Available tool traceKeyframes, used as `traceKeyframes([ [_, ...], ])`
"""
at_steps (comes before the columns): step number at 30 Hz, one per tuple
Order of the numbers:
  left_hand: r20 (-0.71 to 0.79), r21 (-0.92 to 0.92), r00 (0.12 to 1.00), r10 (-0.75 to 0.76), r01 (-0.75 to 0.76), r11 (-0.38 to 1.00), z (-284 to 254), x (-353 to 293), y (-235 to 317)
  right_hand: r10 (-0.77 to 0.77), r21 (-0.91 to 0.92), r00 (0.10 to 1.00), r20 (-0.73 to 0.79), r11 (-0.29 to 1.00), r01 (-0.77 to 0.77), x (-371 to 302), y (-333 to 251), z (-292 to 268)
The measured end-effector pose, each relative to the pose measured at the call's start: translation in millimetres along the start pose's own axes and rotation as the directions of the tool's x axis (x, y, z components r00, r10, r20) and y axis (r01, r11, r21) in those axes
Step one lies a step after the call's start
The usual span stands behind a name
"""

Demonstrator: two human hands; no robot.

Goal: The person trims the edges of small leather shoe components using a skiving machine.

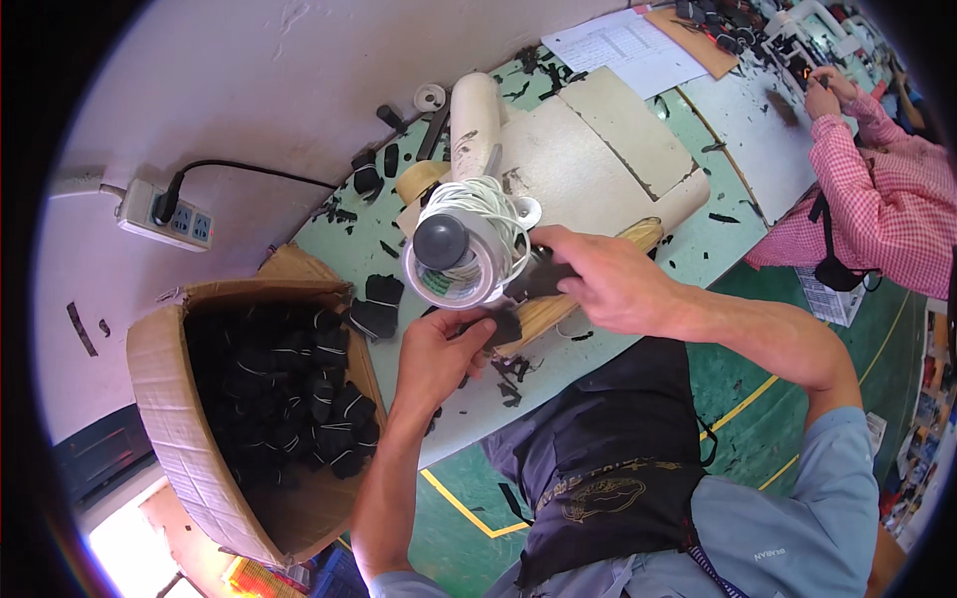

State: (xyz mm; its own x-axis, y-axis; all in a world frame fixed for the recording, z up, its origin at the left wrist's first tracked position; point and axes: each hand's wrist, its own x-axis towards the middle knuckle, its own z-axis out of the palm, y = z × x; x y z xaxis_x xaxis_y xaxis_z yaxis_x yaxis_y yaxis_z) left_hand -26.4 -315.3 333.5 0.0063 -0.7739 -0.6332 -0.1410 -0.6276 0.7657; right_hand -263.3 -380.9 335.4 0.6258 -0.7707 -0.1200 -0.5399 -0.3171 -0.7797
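Head: wearer's two grips [439, 357] [620, 287] (one carton [162, 384])

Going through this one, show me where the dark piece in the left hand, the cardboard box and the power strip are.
Dark piece [505, 328]: head view, on its exposed surface.
Cardboard box [169, 407]: head view, on its outer side wall.
Power strip [182, 226]: head view, on its socket face.
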Motion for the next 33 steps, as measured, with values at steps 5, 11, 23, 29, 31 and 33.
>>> traceKeyframes([
  [5,-0.149,0.274,0.986,-0.069,0.109,0.955,3,4,7,0.036,0.019,0.986,0.165,0.999,-0.040,-3,3,-9],
  [11,0.002,0.084,1.000,0.008,-0.008,0.996,8,11,2,-0.022,-0.098,1.000,-0.019,0.995,0.020,12,-7,9],
  [23,-0.161,0.408,0.918,0.363,-0.273,0.871,15,17,-2,-0.071,-0.019,0.997,-0.036,0.997,0.070,11,-10,7],
  [29,-0.180,0.056,0.982,0.050,-0.040,0.998,6,2,-9,0.033,0.076,0.999,-0.003,0.997,-0.032,-4,-2,-7],
  [31,-0.207,0.089,0.974,0.089,-0.072,0.993,10,7,-10,0.072,0.072,0.995,0.074,0.994,-0.077,-5,-1,-6],
  [33,-0.226,0.106,0.966,0.122,-0.100,0.989,18,10,-11,-0.016,0.098,1.000,0.016,0.995,0.015,-1,-4,4],
])
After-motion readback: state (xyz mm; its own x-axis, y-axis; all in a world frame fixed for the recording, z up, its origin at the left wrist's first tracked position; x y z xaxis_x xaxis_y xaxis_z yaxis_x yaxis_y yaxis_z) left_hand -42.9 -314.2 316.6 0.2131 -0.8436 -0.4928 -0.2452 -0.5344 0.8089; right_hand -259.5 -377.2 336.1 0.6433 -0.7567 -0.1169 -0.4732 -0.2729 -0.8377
